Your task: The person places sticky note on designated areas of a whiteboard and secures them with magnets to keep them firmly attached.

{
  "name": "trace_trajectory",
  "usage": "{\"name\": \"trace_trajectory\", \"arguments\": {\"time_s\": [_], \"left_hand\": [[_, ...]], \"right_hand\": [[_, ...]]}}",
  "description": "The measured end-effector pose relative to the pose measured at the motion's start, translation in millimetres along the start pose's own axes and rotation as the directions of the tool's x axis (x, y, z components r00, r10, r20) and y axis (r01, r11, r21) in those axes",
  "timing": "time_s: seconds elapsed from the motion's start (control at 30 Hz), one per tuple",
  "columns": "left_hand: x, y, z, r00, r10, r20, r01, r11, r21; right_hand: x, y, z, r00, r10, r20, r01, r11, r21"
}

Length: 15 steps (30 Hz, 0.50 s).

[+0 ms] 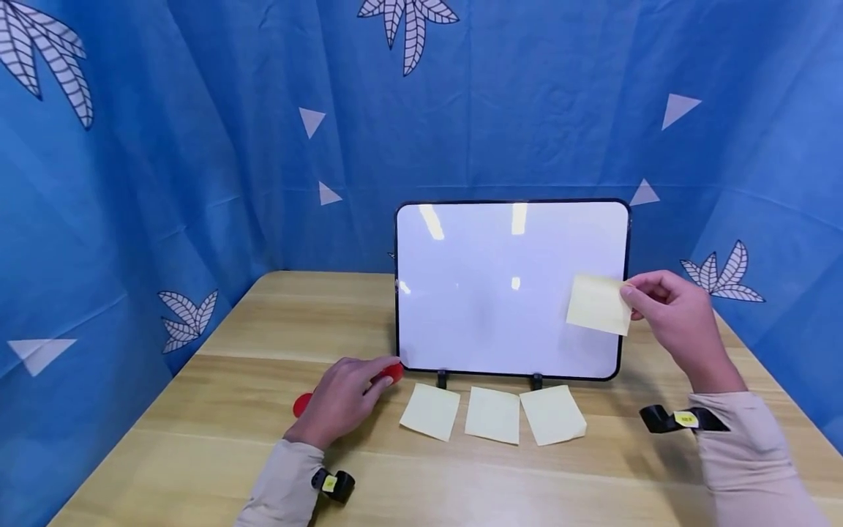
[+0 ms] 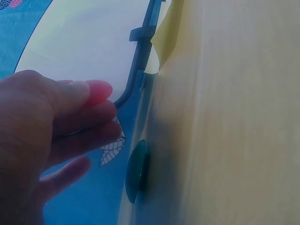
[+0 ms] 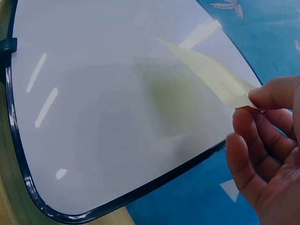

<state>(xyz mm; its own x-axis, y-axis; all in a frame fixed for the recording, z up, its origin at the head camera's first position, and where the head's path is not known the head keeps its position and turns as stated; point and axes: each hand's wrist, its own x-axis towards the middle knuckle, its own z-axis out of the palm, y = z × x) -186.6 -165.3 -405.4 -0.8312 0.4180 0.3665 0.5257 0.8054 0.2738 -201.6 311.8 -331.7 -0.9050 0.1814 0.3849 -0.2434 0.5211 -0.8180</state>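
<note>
My right hand (image 1: 678, 315) pinches a pale yellow sticky note (image 1: 598, 304) by its right edge. That note is held up before the lower right part of a whiteboard (image 1: 487, 293), and in the right wrist view it tilts away from the white surface. My left hand (image 1: 342, 399) pinches a red round magnet (image 1: 393, 372) between thumb and fingers, close to the board's lower left corner. A second red disc (image 1: 302, 404) lies on the table just left of that hand. In the left wrist view a dark green round magnet (image 2: 135, 172) rests on the table below the fingers.
Three yellow sticky notes, left (image 1: 431, 411), middle (image 1: 492, 415) and right (image 1: 553, 415), lie in a row before the board. Two black feet, one here (image 1: 442, 378), prop the board on the wooden table (image 1: 217, 432). A blue patterned curtain (image 1: 527, 132) hangs behind.
</note>
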Motion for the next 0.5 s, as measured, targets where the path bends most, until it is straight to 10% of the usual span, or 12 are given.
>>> {"name": "trace_trajectory", "arguments": {"time_s": [0.5], "left_hand": [[2.0,6.6,2.3,0.987,0.077,-0.138,-0.085,0.995,-0.055]], "right_hand": [[4.4,1.5,12.2,0.997,0.037,-0.070,-0.038,0.999,-0.011]]}}
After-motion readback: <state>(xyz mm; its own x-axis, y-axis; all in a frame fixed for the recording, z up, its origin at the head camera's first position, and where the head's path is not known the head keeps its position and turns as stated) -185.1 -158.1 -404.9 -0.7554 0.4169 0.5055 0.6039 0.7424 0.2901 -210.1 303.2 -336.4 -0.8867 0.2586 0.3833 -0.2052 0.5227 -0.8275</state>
